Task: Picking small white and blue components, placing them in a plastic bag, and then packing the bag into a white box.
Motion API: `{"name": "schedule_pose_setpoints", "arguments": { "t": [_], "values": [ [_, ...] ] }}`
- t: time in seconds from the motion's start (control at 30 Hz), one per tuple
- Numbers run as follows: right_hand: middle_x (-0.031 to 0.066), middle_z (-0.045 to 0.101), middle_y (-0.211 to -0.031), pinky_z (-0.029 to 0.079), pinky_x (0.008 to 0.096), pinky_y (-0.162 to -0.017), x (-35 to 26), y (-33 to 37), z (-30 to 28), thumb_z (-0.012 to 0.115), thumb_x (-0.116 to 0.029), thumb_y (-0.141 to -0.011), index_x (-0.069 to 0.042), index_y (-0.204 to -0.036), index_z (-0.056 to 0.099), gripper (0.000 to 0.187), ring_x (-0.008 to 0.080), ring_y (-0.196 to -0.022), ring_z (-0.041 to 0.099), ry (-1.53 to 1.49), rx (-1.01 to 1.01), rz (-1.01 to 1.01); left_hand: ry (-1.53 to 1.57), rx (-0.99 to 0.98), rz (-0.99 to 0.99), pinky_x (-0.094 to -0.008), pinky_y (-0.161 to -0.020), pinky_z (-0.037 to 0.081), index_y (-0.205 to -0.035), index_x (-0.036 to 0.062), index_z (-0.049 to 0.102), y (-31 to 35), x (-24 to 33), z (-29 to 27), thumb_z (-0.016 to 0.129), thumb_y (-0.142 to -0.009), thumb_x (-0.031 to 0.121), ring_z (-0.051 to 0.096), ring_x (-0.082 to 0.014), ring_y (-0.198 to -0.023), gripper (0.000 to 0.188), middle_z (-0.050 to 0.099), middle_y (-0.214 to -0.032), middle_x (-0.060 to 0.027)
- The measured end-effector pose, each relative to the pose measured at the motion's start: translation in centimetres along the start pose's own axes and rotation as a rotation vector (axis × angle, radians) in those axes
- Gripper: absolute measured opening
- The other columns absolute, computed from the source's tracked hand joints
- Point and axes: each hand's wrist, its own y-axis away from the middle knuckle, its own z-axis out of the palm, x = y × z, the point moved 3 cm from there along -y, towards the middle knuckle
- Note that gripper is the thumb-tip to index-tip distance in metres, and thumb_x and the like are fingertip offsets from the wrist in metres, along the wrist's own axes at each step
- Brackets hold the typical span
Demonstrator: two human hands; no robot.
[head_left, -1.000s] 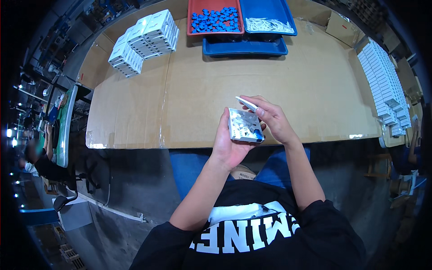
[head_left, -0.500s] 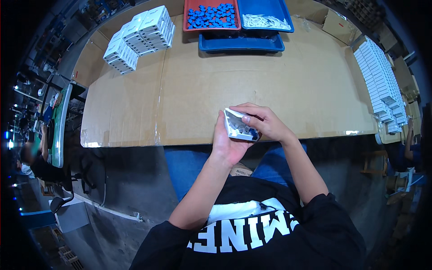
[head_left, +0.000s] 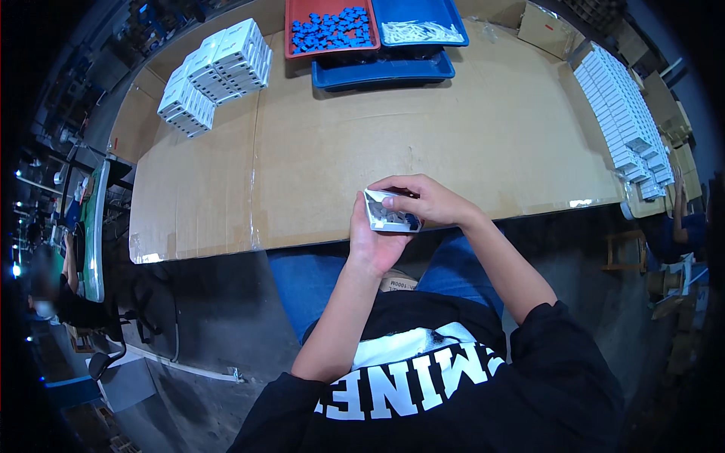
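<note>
A small white open-topped plastic case (head_left: 391,226) is held between my hands just above the table's near edge. My left hand (head_left: 376,251) cradles it from beneath and along its left side, fingers closed round it. From the right, my right hand (head_left: 438,201) reaches over the case, its fingers along the far side and its thumb at the open top. Inside lie small light-coloured parts, and a dark blue piece shows at the right end. The right thumb and fingers hide part of the inside.
The cardboard-covered table (head_left: 325,151) carries stacked white cases (head_left: 226,64) at the back left. At the back stand a red tray (head_left: 332,52) of blue parts, a blue tray (head_left: 419,11) of white sticks and a lower blue tray (head_left: 385,80). White boxes (head_left: 623,117) are stacked right.
The whole view has shifted slightly, with the table's contents now further left. The case has tilted a little in my hands, and my right thumb has moved over its opening.
</note>
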Motion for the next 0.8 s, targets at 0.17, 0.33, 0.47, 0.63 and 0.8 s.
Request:
{"name": "schedule_pose_setpoints", "arguments": {
  "t": [0.17, 0.33, 0.47, 0.63, 0.8],
  "values": [
    [0.0082, 0.076, -0.109, 0.054, 0.0319, -0.088, 0.0, 0.2, 0.0, 0.066, -0.029, -0.101, -0.010, -0.133, 0.070, 0.038, 0.0146, -0.094, 0.066, 0.010, 0.045, 0.101, 0.008, 0.051, -0.031, -0.0532, -0.105, 0.048, -0.136, 0.0127, 0.054, -0.4, -0.1, -0.5, 0.036, -0.108, 0.053, 0.059, -0.0310, -0.123, 0.053, 0.060, -0.134, -0.0120],
    [0.0084, 0.078, -0.109, 0.054, 0.0289, -0.085, 0.7, -0.5, 0.0, 0.066, -0.034, -0.101, -0.010, -0.129, 0.073, 0.037, 0.0109, -0.092, 0.066, 0.039, 0.060, 0.025, 0.002, 0.105, -0.030, -0.0546, -0.105, 0.048, -0.137, 0.0120, 0.054, -0.5, 0.3, -0.7, 0.038, -0.107, 0.053, 0.059, -0.0318, -0.123, 0.053, 0.060, -0.134, -0.0127],
    [0.0086, 0.078, -0.106, 0.054, 0.0288, -0.084, 0.9, -0.7, -0.2, 0.066, -0.034, -0.102, -0.011, -0.128, 0.073, 0.036, 0.0105, -0.090, 0.066, 0.027, 0.054, 0.071, -0.001, 0.133, -0.035, -0.0555, -0.104, 0.049, -0.136, 0.0117, 0.054, -0.5, 0.2, -0.6, 0.037, -0.108, 0.053, 0.060, -0.0324, -0.122, 0.053, 0.061, -0.133, -0.0128],
    [0.0093, 0.079, -0.103, 0.055, 0.0293, -0.081, 0.7, -0.9, -0.7, 0.065, -0.037, -0.102, -0.010, -0.127, 0.074, 0.037, 0.0106, -0.086, 0.066, 0.070, 0.044, 0.036, -0.024, 0.093, -0.068, -0.0547, -0.100, 0.052, -0.136, 0.0114, 0.054, -1.1, 0.5, -1.0, 0.036, -0.108, 0.052, 0.062, -0.0329, -0.119, 0.053, 0.061, -0.132, -0.0132],
    [0.0104, 0.078, -0.106, 0.055, 0.0310, -0.085, 0.0, -0.8, -0.3, 0.065, -0.036, -0.101, -0.009, -0.126, 0.073, 0.037, 0.0134, -0.091, 0.068, 0.084, 0.026, 0.055, -0.030, 0.134, -0.069, -0.0545, -0.100, 0.052, -0.136, 0.0111, 0.054, -1.0, 0.7, -1.0, 0.035, -0.108, 0.052, 0.062, -0.0325, -0.119, 0.053, 0.062, -0.132, -0.0132]
  ]
}}
